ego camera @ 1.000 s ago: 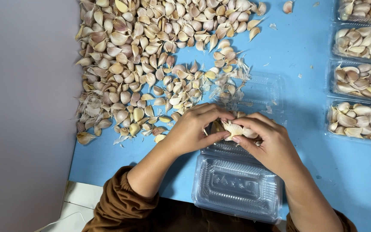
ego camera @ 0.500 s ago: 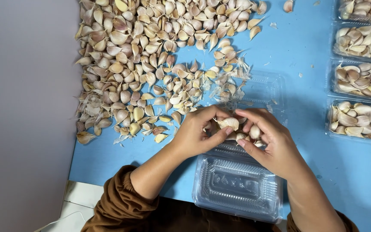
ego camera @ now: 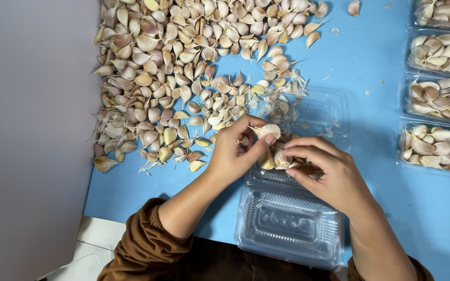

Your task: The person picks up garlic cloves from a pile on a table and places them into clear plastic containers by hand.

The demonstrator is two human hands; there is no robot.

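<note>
The left hand pinched one garlic clove between thumb and fingertips above the clear plastic box. The right hand, fingers curled, steadied cloves already in it. Filling seemed underway; setting this plump, papery clove down needs a free gap.

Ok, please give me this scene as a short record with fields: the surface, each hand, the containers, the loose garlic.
surface: blue table
left hand: pinches one garlic clove between thumb and fingers
right hand: fingers on the cloves in the open clear tray
lid: hinged, open towards the person
filled trays: four, along the right edge
loose cloves: wide heap at upper left, with bits of skin
</note>
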